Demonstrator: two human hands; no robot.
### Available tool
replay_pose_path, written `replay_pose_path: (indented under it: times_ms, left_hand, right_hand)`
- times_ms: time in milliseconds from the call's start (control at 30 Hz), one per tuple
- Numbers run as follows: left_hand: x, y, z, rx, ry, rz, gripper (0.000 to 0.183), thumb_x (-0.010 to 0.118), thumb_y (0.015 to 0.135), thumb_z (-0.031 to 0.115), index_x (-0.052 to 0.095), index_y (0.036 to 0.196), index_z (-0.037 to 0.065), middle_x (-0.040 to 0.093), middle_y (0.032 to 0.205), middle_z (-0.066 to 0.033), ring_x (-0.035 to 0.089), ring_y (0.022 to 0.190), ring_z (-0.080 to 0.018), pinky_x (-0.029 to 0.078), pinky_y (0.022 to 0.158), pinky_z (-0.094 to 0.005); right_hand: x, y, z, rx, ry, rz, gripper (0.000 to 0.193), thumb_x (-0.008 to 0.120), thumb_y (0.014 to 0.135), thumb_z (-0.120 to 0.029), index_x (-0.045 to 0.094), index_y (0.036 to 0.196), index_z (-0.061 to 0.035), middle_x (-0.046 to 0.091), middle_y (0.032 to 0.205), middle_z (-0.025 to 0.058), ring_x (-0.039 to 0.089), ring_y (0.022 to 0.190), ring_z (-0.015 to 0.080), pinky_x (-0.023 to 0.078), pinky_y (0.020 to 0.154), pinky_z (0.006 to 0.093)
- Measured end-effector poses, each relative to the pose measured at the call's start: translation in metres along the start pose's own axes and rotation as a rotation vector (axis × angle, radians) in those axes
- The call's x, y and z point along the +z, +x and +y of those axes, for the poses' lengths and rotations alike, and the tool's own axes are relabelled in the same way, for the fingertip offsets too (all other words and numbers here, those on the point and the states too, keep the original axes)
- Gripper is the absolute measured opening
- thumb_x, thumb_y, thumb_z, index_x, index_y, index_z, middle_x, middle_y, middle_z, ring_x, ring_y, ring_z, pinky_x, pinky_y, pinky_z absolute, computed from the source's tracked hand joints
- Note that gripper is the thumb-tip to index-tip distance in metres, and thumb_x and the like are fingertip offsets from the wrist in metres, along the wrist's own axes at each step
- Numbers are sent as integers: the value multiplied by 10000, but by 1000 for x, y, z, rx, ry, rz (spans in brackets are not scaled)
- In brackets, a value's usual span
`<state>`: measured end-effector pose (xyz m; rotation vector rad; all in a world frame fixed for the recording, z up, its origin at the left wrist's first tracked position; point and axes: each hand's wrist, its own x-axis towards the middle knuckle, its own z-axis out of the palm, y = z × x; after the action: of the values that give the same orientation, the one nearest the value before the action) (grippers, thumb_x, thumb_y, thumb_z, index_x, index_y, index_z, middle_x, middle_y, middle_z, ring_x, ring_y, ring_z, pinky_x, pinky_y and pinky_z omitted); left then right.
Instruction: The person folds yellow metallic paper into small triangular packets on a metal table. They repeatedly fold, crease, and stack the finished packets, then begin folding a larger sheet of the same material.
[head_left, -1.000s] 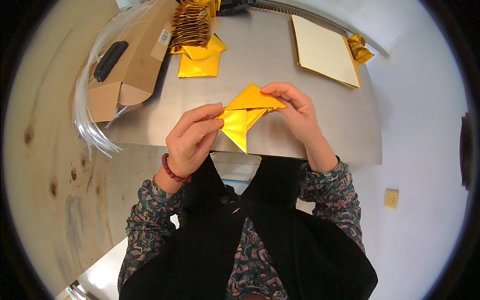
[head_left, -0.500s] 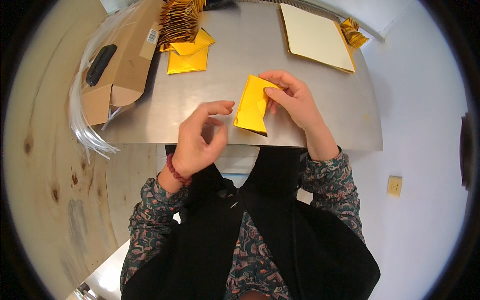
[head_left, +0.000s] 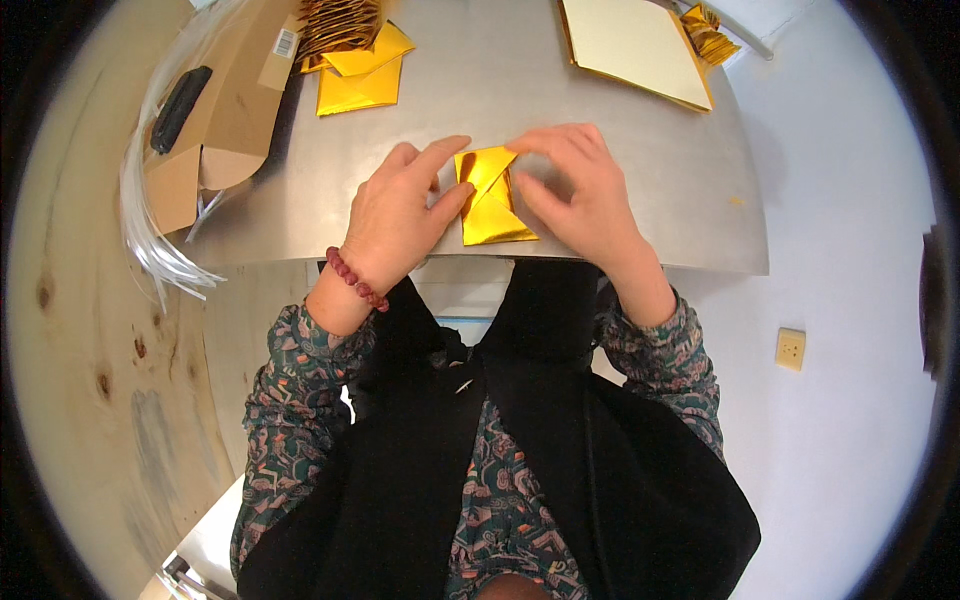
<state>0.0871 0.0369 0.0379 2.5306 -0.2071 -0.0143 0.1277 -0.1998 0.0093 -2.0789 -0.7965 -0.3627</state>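
Observation:
A small folded piece of shiny gold paper (head_left: pixel 487 215), with slanting folds across its front, is between my hands near the table's front edge. My left hand (head_left: pixel 400 210), wearing a dark red beaded bracelet, holds it by the left side. The thumb lies on its face and the index finger reaches past the top left corner. My right hand (head_left: pixel 585 195) is at the other side, slightly blurred. Its index fingertip is at the paper's top right corner, while the thumb stands apart from the paper.
More folded gold pieces (head_left: pixel 360 88) lie at the back left, beside a packed row of gold folds (head_left: pixel 335 35). A cardboard box (head_left: pixel 235 110) with clear plastic strips stands left. A stack of cream sheets (head_left: pixel 640 50) with gold edges is back right, near crumpled gold paper (head_left: pixel 708 35).
The gold paper has turned and come toward me, showing its folded face. My left hand has moved up and right onto it; my right hand's thumb has come off it.

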Motion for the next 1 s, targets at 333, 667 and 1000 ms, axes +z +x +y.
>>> replay_pose_path:
  times_ms: [333,667,1000]
  left_hand:
    - [17,11,-30,477,97,124,273,730,987,103,775,1253,56,722,1389,-111,637,1286,-358,532,1101,-443]
    - [24,-5,-24,472,264,206,347,721,989,176,765,1325,101,727,1404,-35,631,1297,-266,500,1065,-423]
    - [16,-5,-8,458,167,122,364,801,929,173,744,1272,66,732,1312,-96,641,1215,-336,510,1065,-438]
  right_hand:
    - [0,-39,-43,-136,-197,-330,551,774,968,-263,640,1482,-116,661,1501,68,493,1522,254,168,1319,666]
    - [20,-68,-65,-29,-302,-328,600,773,956,-201,604,1523,-99,583,1598,58,484,1540,241,174,1316,650]
    - [2,-73,-53,68,-112,-171,437,797,932,-208,692,1339,-90,674,1455,89,589,1409,264,314,1270,565]
